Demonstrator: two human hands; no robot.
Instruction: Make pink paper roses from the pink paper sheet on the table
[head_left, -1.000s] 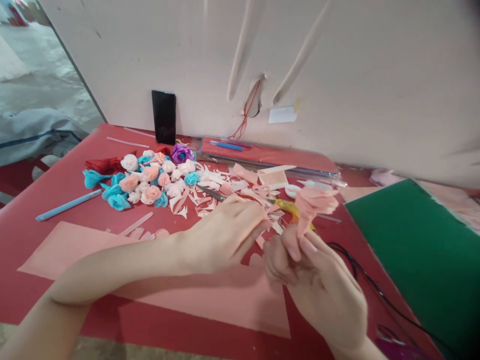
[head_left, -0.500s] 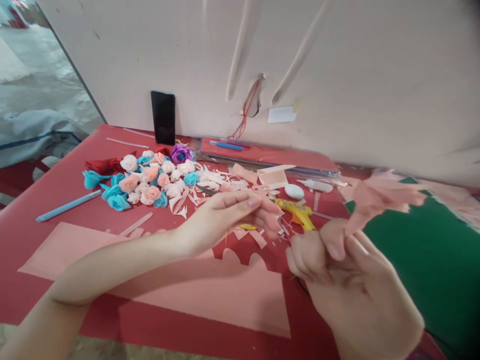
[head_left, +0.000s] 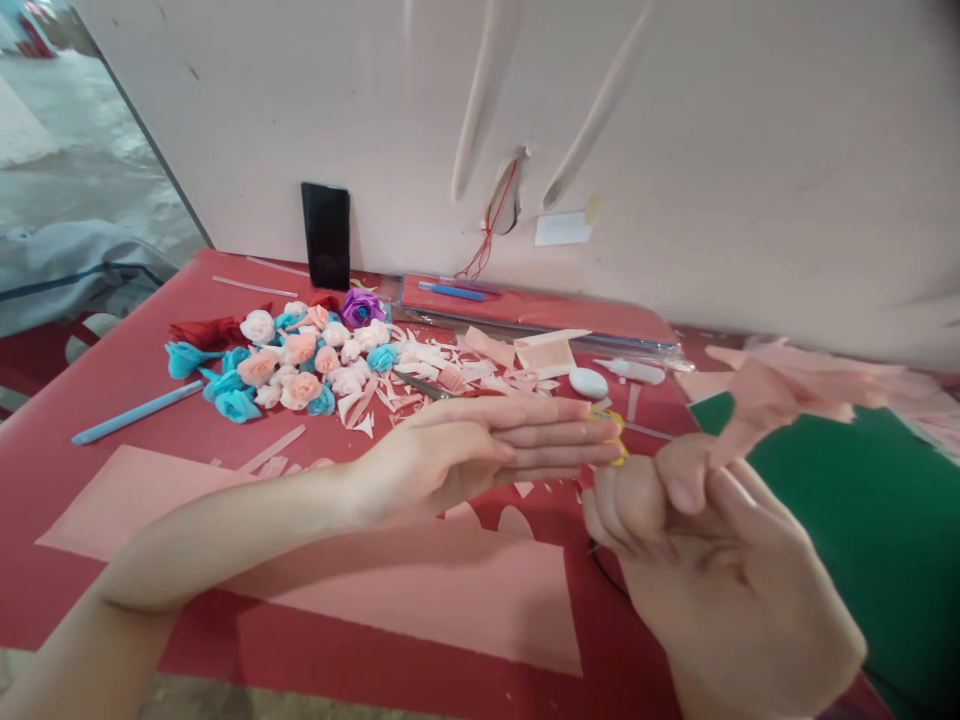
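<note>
My left hand (head_left: 480, 450) is held flat above the table, its fingers stretched to the right and nothing in it. In my right hand (head_left: 697, 530), thumb and bent fingers pinch the end of a cut strip of pink crepe paper (head_left: 772, 395), which fans out to the upper right. Below my left hand and forearm lies a large pink crepe paper sheet (head_left: 420, 600) with scalloped cuts along its far edge. A yellow glue gun (head_left: 616, 440) shows partly behind my left fingertips. Scissors (head_left: 420, 385), mostly hidden, rest beyond my left hand.
Paper flowers (head_left: 300, 370) are heaped at the left, beside a blue stick (head_left: 139, 412). A phone (head_left: 327, 236) leans on the pale wall. Paper scraps (head_left: 427, 355), a white oval object (head_left: 588, 382) and a small tube (head_left: 636, 371) lie centrally. A green sheet (head_left: 847, 530) covers the right.
My left fingers have straightened and reached further right, covering most of the glue gun. My right hand has shifted slightly right with the pink paper strip still pinched.
</note>
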